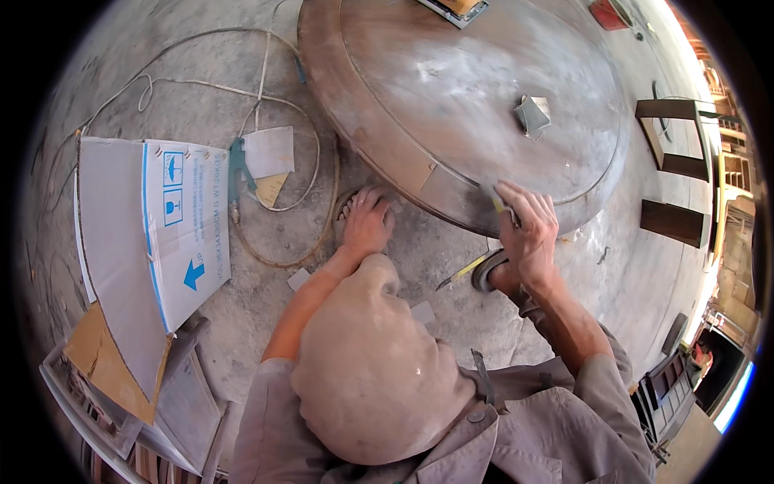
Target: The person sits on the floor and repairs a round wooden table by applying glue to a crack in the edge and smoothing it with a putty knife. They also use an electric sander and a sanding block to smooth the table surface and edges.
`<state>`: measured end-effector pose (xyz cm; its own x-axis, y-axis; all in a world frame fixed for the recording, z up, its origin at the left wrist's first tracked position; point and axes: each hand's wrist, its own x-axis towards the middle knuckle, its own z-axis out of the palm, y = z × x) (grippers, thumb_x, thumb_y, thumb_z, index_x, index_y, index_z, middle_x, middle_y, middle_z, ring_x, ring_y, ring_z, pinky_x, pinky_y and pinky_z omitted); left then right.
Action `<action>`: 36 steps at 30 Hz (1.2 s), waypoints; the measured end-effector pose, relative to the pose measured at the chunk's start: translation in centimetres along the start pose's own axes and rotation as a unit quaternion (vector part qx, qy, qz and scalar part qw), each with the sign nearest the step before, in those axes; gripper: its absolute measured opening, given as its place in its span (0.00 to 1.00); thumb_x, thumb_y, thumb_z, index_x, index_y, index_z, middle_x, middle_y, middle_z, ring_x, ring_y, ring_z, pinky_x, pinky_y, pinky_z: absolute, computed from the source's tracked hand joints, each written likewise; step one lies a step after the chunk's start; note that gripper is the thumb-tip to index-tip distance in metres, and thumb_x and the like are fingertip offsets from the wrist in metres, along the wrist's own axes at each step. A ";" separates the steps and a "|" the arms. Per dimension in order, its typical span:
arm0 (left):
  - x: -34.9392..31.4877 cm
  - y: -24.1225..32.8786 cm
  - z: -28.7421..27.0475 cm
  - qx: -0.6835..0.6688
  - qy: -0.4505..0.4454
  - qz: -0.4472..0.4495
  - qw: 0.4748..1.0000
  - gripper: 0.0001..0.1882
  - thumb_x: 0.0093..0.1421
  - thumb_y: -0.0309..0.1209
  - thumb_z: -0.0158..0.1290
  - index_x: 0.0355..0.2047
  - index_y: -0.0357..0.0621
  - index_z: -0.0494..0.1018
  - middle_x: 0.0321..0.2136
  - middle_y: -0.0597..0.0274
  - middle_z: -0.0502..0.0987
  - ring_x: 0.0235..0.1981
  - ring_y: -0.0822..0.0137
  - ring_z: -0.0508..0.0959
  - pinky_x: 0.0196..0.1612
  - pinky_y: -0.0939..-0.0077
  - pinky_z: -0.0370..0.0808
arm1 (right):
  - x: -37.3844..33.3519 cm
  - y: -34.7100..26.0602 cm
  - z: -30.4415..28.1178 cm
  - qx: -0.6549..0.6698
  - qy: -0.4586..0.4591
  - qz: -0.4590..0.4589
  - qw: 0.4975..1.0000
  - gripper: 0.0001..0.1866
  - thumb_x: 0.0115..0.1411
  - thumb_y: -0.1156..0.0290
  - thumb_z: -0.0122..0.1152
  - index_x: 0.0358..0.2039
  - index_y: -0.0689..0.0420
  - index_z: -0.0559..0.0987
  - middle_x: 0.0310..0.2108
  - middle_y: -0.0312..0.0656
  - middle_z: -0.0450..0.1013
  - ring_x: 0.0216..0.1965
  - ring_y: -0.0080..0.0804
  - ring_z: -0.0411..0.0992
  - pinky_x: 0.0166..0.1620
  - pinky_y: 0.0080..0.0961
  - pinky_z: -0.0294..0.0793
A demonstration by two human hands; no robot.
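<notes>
A large round brown tabletop [451,89], hazed with pale dust, fills the upper middle. At its near rim my right hand [528,230] is closed on a small folded piece of sandpaper [497,200], yellow and grey, mostly covered by the fingers. My left hand [368,222] is lowered by my left foot, just short of the rim, its fingers apart and no object visible in it. A grey folded sheet [532,117] lies on the tabletop. Beyond it, partly cut off, is a sander-like tool [458,11]. A yellow-handled knife-like tool [468,270] lies on the floor beside my right foot.
At left stands a printed cardboard box [189,234]. A green air gun [237,169] with a looped hose [282,262] lies beside pale and yellow sheets [269,152]. Dark wooden frames [677,137] stand at right; a red bucket [610,14] is at the far right.
</notes>
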<state>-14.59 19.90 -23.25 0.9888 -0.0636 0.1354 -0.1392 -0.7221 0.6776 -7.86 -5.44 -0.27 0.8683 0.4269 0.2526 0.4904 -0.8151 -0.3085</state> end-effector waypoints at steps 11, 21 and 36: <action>0.3 -0.1 -0.1 -0.021 0.007 0.004 1.000 0.14 0.54 0.24 0.60 0.43 0.43 0.80 0.53 0.53 0.76 0.61 0.46 0.71 0.65 0.52 0.68 | 2.4 -4.7 5.3 -0.009 -0.005 -0.055 0.998 0.32 0.51 0.81 0.65 0.60 0.58 0.78 0.62 0.46 0.76 0.64 0.46 0.72 0.67 0.49 0.65; 0.2 0.1 -0.4 -0.010 -0.006 0.005 1.000 0.12 0.56 0.25 0.60 0.42 0.42 0.80 0.51 0.54 0.76 0.61 0.46 0.71 0.66 0.52 0.67 | 0.8 -6.0 5.2 -0.032 -0.075 -0.072 0.994 0.33 0.51 0.77 0.64 0.62 0.58 0.77 0.65 0.45 0.72 0.70 0.49 0.65 0.75 0.61 0.52; -0.1 -0.4 0.4 -0.016 -0.014 0.000 1.000 0.12 0.57 0.27 0.59 0.42 0.40 0.80 0.49 0.49 0.76 0.59 0.40 0.72 0.65 0.46 0.67 | -0.2 -7.3 5.2 -0.038 -0.108 -0.087 0.990 0.33 0.58 0.74 0.60 0.66 0.64 0.71 0.68 0.52 0.68 0.73 0.59 0.57 0.75 0.65 0.47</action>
<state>-14.63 19.89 -23.81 0.9897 -0.0833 0.1163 -0.1412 -0.6995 0.7005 -11.19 2.42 -2.81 0.7714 0.6298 0.0908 0.6333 -0.7460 -0.2059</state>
